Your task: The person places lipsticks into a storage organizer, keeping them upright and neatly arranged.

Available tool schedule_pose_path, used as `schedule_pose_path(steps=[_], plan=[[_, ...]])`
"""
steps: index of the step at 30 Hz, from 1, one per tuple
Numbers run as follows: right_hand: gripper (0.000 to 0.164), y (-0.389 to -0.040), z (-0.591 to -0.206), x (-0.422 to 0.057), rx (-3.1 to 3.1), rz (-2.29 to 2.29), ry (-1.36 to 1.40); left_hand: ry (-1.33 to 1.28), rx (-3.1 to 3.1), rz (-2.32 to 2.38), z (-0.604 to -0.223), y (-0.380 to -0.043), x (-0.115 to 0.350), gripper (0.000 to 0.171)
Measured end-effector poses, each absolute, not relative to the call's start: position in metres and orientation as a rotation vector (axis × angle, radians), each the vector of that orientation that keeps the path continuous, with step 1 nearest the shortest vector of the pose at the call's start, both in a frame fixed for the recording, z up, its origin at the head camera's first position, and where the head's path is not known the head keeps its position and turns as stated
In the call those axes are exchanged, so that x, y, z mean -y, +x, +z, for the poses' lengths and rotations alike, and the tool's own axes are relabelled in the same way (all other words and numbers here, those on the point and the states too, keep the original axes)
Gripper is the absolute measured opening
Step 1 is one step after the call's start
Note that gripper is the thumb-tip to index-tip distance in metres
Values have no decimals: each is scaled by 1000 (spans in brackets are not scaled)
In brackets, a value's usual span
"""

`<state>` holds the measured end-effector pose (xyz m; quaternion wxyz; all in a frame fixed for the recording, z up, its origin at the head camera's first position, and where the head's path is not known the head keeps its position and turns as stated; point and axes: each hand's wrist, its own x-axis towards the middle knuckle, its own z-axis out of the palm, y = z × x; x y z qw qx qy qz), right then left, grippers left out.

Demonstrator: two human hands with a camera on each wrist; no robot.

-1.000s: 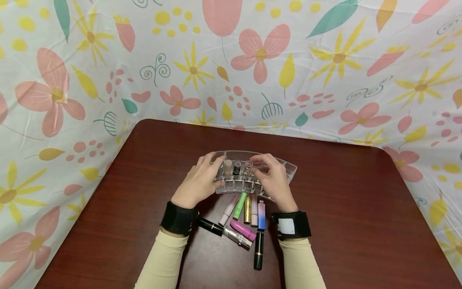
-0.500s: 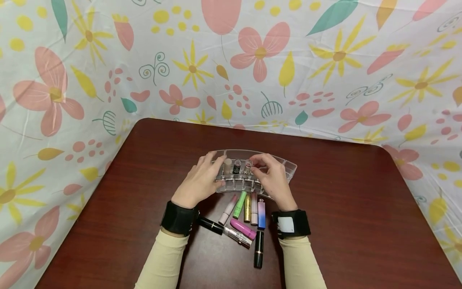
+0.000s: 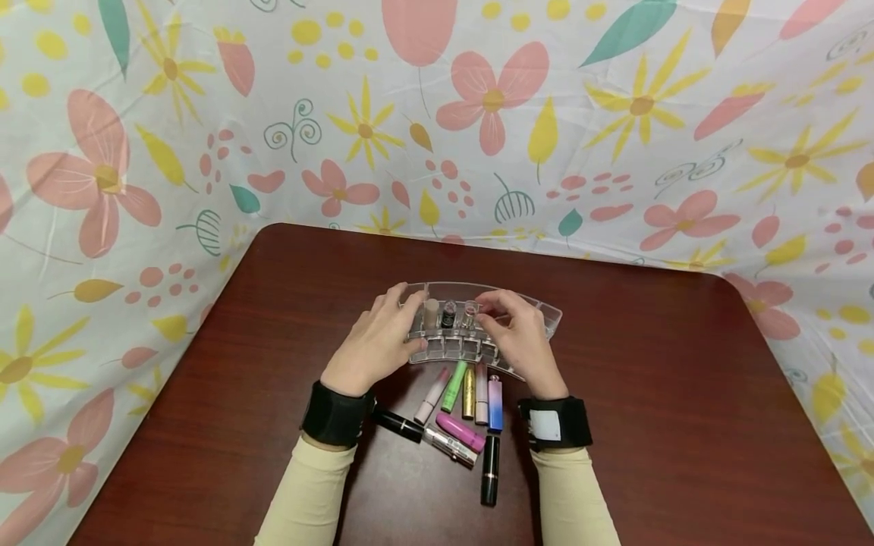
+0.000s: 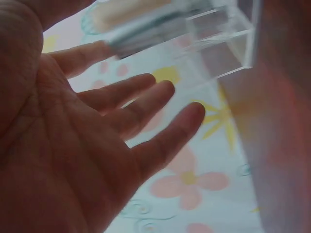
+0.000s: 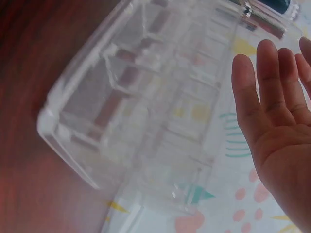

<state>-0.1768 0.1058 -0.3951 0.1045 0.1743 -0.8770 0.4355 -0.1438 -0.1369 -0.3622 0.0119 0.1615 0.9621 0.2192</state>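
Note:
A clear, curved cosmetics organizer (image 3: 454,350) stands on the table with several compartments. Its left end is held by my left hand (image 3: 372,341), thumb at the front and index finger farther back. The other left fingers (image 4: 146,104) reach out straight in the left wrist view. In the organizer's middle row stand a beige-capped tube (image 3: 431,313), a black lipstick (image 3: 448,315) and a clear-capped lipstick (image 3: 469,315). My right hand (image 3: 522,341) pinches the clear-capped lipstick by its top; its lower part sits inside a compartment. Its remaining fingers (image 5: 272,82) extend loosely.
Before the organizer lie a pale pink tube (image 3: 432,396), a green tube (image 3: 454,387), a gold tube (image 3: 468,394), a mauve tube (image 3: 481,394), a blue-pink lipstick (image 3: 495,404), a magenta tube (image 3: 460,432), a silver tube (image 3: 451,446) and black tubes (image 3: 489,470). Patterned cloth (image 3: 423,114) hangs behind.
Almost nothing differs. The right hand has shifted very slightly to the right, with its fingers still at the clear-capped lipstick. The left hand stays on the organizer.

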Motion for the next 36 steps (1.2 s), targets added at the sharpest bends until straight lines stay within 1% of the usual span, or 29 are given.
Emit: schedule_pose_path(steps=[4,8,11,16,19,23,27,36], plan=[[21,-173,-386,-110,2566,1231,546,536,-3088,669,-347,-134,133,72],[20,-165,-373,-114,2537,1237,569,649,-3181,645,-329,-121,125,70],[19,-157,-362,-115,2507,1231,590,796,-3268,619,-318,-113,119,63],[19,-137,-337,-117,2433,1176,676,1049,-3425,700,-305,-100,110,46],[20,-123,-320,-119,2382,1138,741,1136,-3478,785,-297,-93,107,41],[23,-107,-306,-123,2356,1065,805,1174,-3509,810,-289,-84,104,41],[28,-97,-300,-129,2376,970,857,1183,-3513,783,-287,-80,102,41],[29,-95,-300,-134,2455,885,897,1195,-3477,764,-293,-80,98,37]])
